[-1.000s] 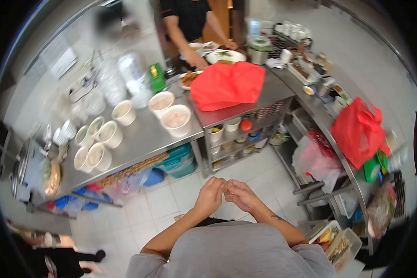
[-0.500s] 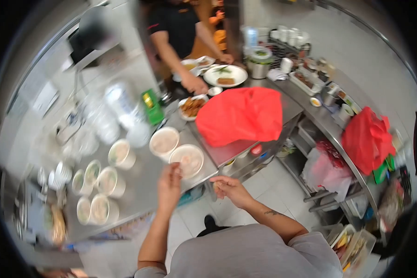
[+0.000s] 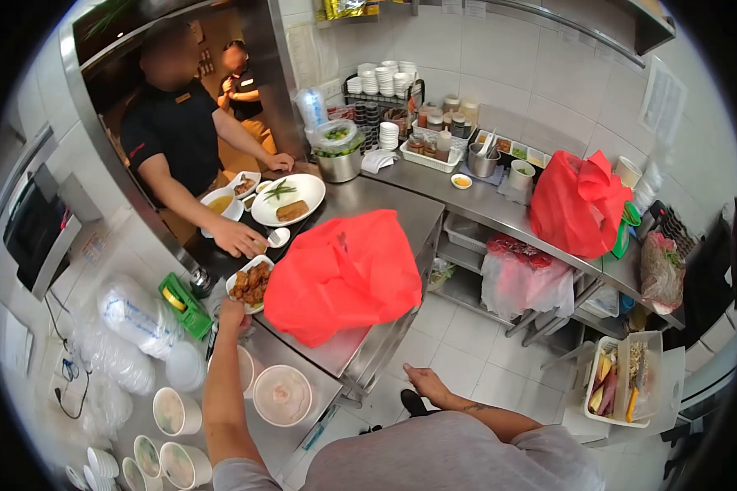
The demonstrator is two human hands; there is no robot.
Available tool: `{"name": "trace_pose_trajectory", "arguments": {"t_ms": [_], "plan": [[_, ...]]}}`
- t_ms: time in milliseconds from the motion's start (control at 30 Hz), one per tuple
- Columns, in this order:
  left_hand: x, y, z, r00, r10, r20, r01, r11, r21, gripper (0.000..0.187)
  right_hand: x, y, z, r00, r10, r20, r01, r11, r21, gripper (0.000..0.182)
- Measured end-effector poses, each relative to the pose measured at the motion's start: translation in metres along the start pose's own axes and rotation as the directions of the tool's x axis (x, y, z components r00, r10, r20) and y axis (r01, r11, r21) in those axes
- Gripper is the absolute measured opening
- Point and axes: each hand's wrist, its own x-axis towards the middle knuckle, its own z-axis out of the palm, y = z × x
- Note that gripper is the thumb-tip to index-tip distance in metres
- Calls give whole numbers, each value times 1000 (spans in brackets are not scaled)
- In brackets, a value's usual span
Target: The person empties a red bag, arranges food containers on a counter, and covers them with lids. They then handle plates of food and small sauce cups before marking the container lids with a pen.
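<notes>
My left hand (image 3: 234, 315) reaches to the near rim of a white dish of fried food (image 3: 251, 284), its fingers closed at that edge and partly hidden. My right hand (image 3: 430, 386) hangs over the floor with its fingers loosely apart and nothing visible in it. Beside the dish a big red bag (image 3: 344, 278) lies on the steel counter. Below my left forearm stands a lidded round bowl (image 3: 282, 395). Across the counter a co-worker's hand (image 3: 239, 237) is near a small white sauce cup (image 3: 278, 238), behind which is an oval plate (image 3: 308, 191).
More round tubs (image 3: 176, 412) stand at the lower left, near wrapped stacks of lids (image 3: 135, 315) and a green box (image 3: 185, 306). Another red bag (image 3: 577, 204) sits on the right counter (image 3: 483, 214). A food bin (image 3: 622, 376) is at lower right. A second person stands beyond the doorway.
My left hand has moved from above the round bowls to the fried-food dish. My right hand has drawn away from the counter's edge. The view has turned, showing more of the back wall.
</notes>
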Motion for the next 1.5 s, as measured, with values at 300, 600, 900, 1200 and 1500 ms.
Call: {"name": "trace_pose_trajectory", "arguments": {"t_ms": [300,600,900,1200,1500], "plan": [[14,-10,15,974,-114,197,149,973,-176,26,63,113,-113,945,117,-306,-206,938,-279,52],[34,-24,14,947,-180,267,285,853,-436,26,84,183,-165,937,279,-210,-349,786,-510,35],[18,62,-27,992,72,101,-12,862,-506,28,104,210,-166,835,-99,-541,-311,727,-612,25],[31,185,46,916,225,333,-9,840,-543,22,99,176,-192,811,305,-500,-484,830,-278,19],[43,250,175,825,237,512,-38,929,-369,28,94,217,-227,842,251,-477,-412,870,-270,35]]}}
